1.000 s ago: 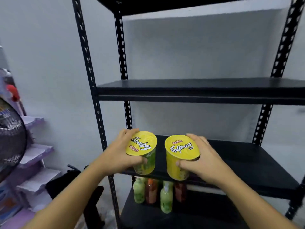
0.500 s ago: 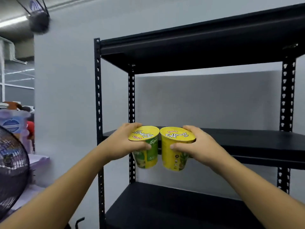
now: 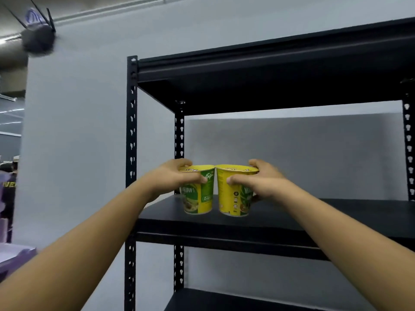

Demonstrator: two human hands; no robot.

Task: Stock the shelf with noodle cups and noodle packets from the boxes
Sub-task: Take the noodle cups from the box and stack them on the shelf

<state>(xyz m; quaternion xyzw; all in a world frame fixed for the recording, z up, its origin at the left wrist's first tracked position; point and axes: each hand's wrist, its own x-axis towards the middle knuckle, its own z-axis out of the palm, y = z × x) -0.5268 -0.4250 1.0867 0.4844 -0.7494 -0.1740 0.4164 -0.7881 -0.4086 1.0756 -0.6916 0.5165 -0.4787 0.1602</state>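
We count two noodle cups [image 3: 198, 198] and two hands [image 3: 173, 178]. We see three black shelf boards [image 3: 314, 212] on one rack [image 3: 131, 131].

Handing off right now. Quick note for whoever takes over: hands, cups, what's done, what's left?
Left hand grips the left noodle cup near its rim. Right hand grips the right noodle cup the same way.
Both cups are upright, rims touching, at the front left of the shelf board; cannot tell if their bases are down.
Done: two cups brought to the shelf.
Left: seat and release them, then fetch more cups and packets. Boxes not in view.
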